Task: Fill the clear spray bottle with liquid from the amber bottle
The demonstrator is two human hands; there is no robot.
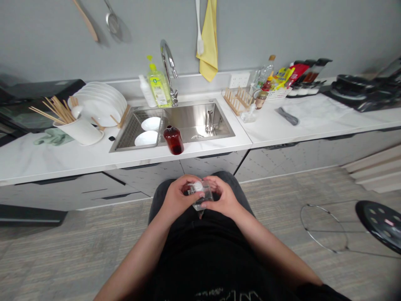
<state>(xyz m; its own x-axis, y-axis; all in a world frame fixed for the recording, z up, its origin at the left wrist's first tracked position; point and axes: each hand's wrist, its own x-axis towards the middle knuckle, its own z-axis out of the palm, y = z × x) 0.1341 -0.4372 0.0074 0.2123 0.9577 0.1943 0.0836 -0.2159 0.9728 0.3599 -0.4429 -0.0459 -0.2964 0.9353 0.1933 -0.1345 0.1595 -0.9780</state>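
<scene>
Holding clear, white-topped container (206,195)

You can read no complete word or number with certainty. On the transparent yellow-green plastic pump bottle (161,90), you can see a printed label; its characters are too small to resolve. Your black fabric shirt (203,255) bears pale lettering, illegible and partly cut off by the lower edge of the view. The print on the bright yellow plastic packet (283,78) is likewise unreadable to you.
</scene>
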